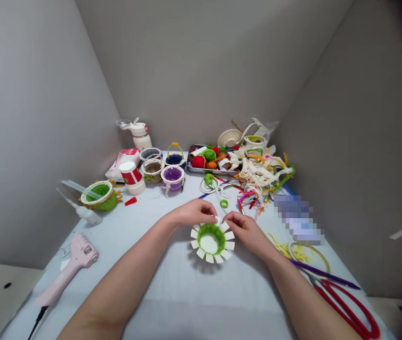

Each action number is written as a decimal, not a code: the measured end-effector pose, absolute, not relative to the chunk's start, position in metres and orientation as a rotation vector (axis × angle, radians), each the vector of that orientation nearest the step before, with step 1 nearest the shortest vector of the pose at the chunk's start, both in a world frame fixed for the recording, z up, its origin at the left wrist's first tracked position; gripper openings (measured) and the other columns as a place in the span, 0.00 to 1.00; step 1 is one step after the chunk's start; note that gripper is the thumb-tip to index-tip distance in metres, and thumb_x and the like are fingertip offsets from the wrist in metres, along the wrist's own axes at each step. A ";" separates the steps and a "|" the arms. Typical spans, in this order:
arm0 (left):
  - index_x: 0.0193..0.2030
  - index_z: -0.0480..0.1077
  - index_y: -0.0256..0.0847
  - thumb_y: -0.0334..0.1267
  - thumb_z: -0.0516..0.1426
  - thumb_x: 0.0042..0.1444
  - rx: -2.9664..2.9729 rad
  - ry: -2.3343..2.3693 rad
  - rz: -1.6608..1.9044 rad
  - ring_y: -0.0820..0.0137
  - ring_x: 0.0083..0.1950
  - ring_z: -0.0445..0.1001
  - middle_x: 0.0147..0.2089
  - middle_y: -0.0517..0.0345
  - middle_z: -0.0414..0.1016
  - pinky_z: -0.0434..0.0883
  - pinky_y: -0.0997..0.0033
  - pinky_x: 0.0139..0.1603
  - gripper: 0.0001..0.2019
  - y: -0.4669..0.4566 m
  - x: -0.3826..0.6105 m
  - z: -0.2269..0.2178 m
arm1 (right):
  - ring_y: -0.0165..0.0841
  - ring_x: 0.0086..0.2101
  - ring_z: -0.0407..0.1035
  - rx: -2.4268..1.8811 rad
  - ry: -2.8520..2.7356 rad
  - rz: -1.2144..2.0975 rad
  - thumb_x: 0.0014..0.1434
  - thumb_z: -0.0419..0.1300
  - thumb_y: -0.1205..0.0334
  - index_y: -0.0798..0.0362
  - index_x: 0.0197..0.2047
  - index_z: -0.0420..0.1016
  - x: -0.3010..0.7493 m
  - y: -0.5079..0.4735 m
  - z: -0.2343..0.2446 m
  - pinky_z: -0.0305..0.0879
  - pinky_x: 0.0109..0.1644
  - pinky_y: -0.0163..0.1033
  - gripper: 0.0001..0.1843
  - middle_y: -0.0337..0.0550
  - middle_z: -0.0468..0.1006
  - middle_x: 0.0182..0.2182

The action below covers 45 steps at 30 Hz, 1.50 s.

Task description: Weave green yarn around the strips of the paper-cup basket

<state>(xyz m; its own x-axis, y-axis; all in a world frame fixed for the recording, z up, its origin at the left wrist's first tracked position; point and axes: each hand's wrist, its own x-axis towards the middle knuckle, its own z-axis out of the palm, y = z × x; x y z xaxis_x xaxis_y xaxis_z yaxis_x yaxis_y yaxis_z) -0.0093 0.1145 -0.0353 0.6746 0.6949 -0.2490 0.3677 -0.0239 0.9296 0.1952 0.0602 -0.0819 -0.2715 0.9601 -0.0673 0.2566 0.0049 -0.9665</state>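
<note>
Between my hands is a paper cup (194,244) with its rim cut into white tabs that fan outward. Green yarn (211,230) lines its inside wall, and the white bottom shows. My left hand (201,211) grips the far left of the rim with fingers curled over the tabs. On the far right side, my right hand (241,225) pinches at a tab with thumb and forefinger. A thin green strand runs from near the fingers toward a small green yarn coil (224,203) beyond the cup. Whether the fingertips also hold yarn is too small to tell.
A pink glue gun (70,269) and a glue bottle (88,215) lie left. Small yarn baskets (172,177) stand behind, beside a metal tray (215,171) of yarn balls. Tangled yarn (257,172) sits back right; red-handled scissors (349,307) and a purple pen (324,274) lie right.
</note>
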 end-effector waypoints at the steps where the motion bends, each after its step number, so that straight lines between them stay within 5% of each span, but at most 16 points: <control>1: 0.33 0.72 0.34 0.44 0.60 0.46 1.622 0.899 0.343 0.76 0.28 0.65 0.28 0.61 0.71 0.62 0.77 0.29 0.13 0.113 -0.010 -0.037 | 0.29 0.27 0.61 -1.290 -1.612 1.287 0.57 0.58 0.50 0.55 0.31 0.70 0.197 0.061 -0.079 0.56 0.30 0.33 0.15 0.36 0.68 0.24; 7: 0.32 0.72 0.34 0.45 0.60 0.47 1.617 0.943 0.328 0.77 0.26 0.62 0.26 0.61 0.69 0.59 0.77 0.26 0.14 0.109 -0.012 -0.042 | 0.27 0.23 0.53 -1.370 -1.587 1.203 0.56 0.58 0.47 0.54 0.25 0.66 0.203 0.058 -0.060 0.50 0.27 0.34 0.19 0.32 0.60 0.19; 20: 0.32 0.71 0.34 0.46 0.59 0.47 1.661 0.935 0.327 0.77 0.27 0.61 0.27 0.62 0.67 0.59 0.77 0.26 0.15 0.108 -0.013 -0.043 | 0.31 0.28 0.65 -1.256 -1.952 0.836 0.60 0.57 0.56 0.53 0.30 0.72 0.200 0.044 -0.046 0.59 0.33 0.36 0.11 0.40 0.73 0.26; 32: 0.32 0.69 0.36 0.40 0.56 0.47 1.622 0.962 0.288 0.75 0.28 0.65 0.27 0.62 0.69 0.63 0.76 0.28 0.09 0.113 -0.021 -0.040 | 0.33 0.31 0.68 -1.238 -1.769 1.375 0.57 0.58 0.58 0.55 0.33 0.75 0.209 0.056 -0.073 0.63 0.35 0.34 0.10 0.41 0.77 0.30; 40: 0.42 0.71 0.36 0.39 0.58 0.49 1.617 0.854 0.402 0.73 0.38 0.70 0.39 0.56 0.74 0.67 0.75 0.38 0.14 0.111 -0.015 -0.036 | 0.32 0.31 0.68 -1.251 -1.719 1.353 0.56 0.57 0.59 0.55 0.33 0.74 0.197 0.054 -0.077 0.62 0.34 0.34 0.09 0.39 0.77 0.29; 45: 0.39 0.72 0.34 0.41 0.59 0.49 1.646 0.810 0.395 0.73 0.34 0.70 0.35 0.55 0.74 0.66 0.76 0.34 0.13 0.106 -0.012 -0.031 | 0.32 0.30 0.67 -1.261 -1.724 1.302 0.57 0.56 0.60 0.55 0.32 0.74 0.195 0.052 -0.081 0.62 0.33 0.33 0.08 0.39 0.76 0.28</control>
<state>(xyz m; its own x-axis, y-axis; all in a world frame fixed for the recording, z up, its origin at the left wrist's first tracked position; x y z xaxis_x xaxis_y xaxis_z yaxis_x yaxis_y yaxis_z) -0.0122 0.1057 -0.0314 0.6999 0.6934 -0.1714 0.2918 -0.0586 0.9547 0.1949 0.0519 -0.0813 -0.3442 0.9369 -0.0613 0.3153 0.0539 -0.9474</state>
